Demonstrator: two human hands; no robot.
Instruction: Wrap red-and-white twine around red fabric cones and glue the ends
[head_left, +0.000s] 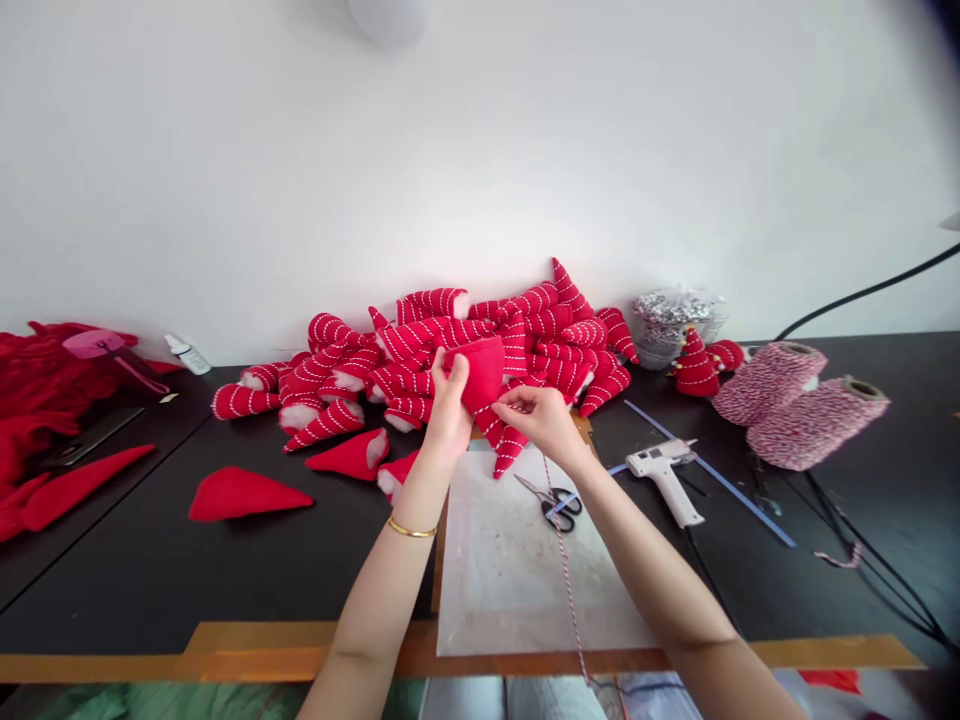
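Note:
A plain red felt cone (484, 370) is held up above the white sheet, its wide end toward the wall. My left hand (450, 405) grips its left side with the thumb across the front. My right hand (541, 420) pinches the red-and-white twine (564, 570) at the cone's lower right side. From that hand the twine hangs down past the scissors (561, 508) and over the table's front edge. Behind both hands lies a heap of red cones wound with twine (420, 338), some showing white stuffing.
Plain red cones (244, 493) and red felt (56, 380) lie left. Right are a white glue gun (667, 475) with a cable, blue sticks (742, 500), two twine spools (817, 420), a small decorated cone (696, 368) and a clear tub (664, 325). A white sheet (495, 590) covers the front middle.

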